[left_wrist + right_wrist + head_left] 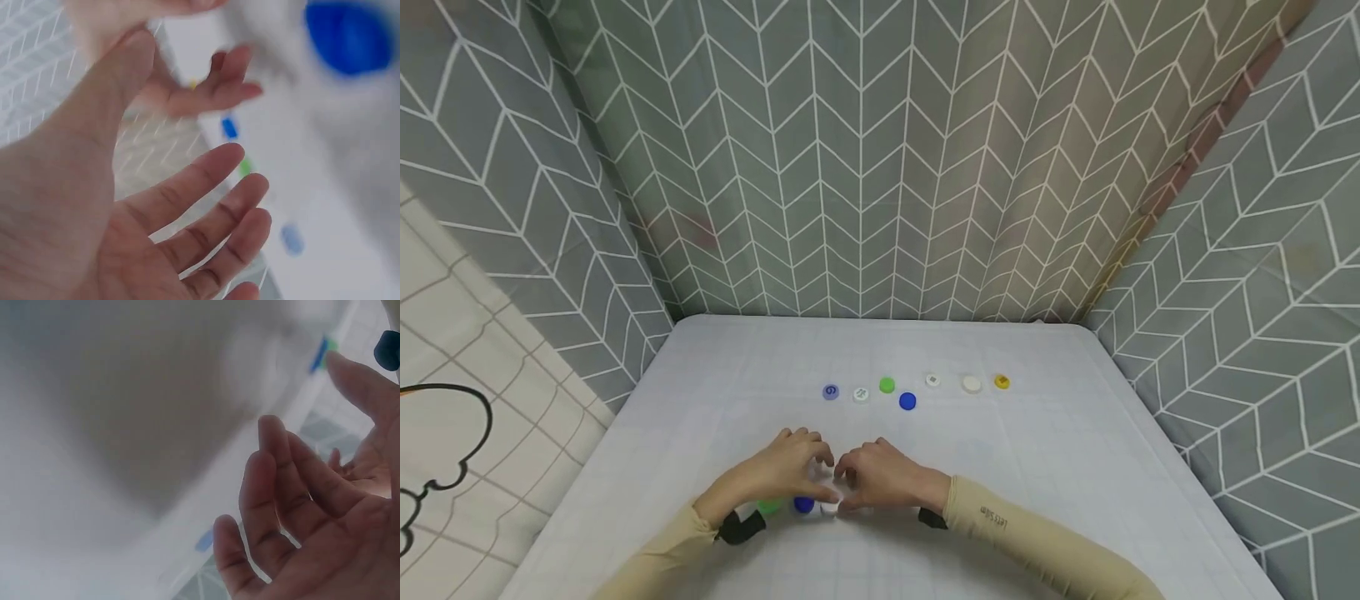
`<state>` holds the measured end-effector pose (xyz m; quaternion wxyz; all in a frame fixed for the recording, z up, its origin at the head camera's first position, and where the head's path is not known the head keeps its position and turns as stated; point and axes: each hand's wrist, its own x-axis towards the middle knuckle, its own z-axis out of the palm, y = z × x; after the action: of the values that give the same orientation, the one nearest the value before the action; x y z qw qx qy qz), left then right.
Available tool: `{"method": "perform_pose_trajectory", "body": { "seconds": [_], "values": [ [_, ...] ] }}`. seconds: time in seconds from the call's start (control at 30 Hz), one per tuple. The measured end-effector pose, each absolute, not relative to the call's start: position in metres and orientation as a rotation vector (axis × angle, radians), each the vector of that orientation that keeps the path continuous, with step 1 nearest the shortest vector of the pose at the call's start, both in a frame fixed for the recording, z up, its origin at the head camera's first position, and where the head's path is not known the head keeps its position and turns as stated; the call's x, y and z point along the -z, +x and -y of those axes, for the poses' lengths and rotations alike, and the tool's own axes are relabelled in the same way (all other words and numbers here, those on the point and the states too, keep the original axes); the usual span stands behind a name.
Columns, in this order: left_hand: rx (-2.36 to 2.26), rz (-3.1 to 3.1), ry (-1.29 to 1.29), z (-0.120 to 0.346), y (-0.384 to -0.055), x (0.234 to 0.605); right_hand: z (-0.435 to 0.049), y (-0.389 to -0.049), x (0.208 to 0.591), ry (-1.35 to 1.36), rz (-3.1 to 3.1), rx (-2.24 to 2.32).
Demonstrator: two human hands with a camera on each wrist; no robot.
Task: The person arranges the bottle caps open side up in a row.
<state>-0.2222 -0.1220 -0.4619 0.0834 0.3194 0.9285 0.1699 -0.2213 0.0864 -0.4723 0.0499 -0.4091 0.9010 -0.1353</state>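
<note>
My left hand (790, 468) and right hand (886, 477) face each other low over the front of the white table, thumbs and fingers spread into two arcs. A white cap (830, 508) lies under the thumb tips, partly hidden by them. Just left of it is a dark blue cap (803, 505), then a green cap (768, 506), half covered by my left wrist. In the left wrist view the fingers (219, 212) stand apart with nothing between them and the thumb. The right wrist view shows gently bent fingers (275, 487) with the thumb held away, holding nothing.
Farther back, a loose row of caps crosses the table (1037, 467): lilac (831, 392), white (861, 395), green (887, 385), blue (907, 402), another white (932, 380), a larger white one (972, 384) and yellow (1002, 382). Patterned curtains (880, 167) surround the table.
</note>
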Motion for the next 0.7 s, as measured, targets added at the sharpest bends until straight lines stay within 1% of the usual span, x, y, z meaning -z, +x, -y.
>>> {"method": "perform_pose_trajectory", "body": {
  "seconds": [0.13,0.23,0.4,0.7],
  "values": [
    [-0.642,-2.787,0.855,0.134,-0.25,0.439,-0.092,-0.24,0.461,-1.115,-2.713,0.598],
    [-0.691,-2.821,0.823,0.14,-0.272,0.431,-0.095,-0.258,0.451,-1.004,-2.757,0.72],
    [-0.761,-2.83,0.797,0.144,-0.3,0.431,-0.096,-0.285,0.441,-0.899,-2.892,0.821],
    [-0.899,-2.879,0.761,0.15,-0.339,0.44,-0.089,-0.323,0.442,-0.789,-2.991,0.864]
  ]
}}
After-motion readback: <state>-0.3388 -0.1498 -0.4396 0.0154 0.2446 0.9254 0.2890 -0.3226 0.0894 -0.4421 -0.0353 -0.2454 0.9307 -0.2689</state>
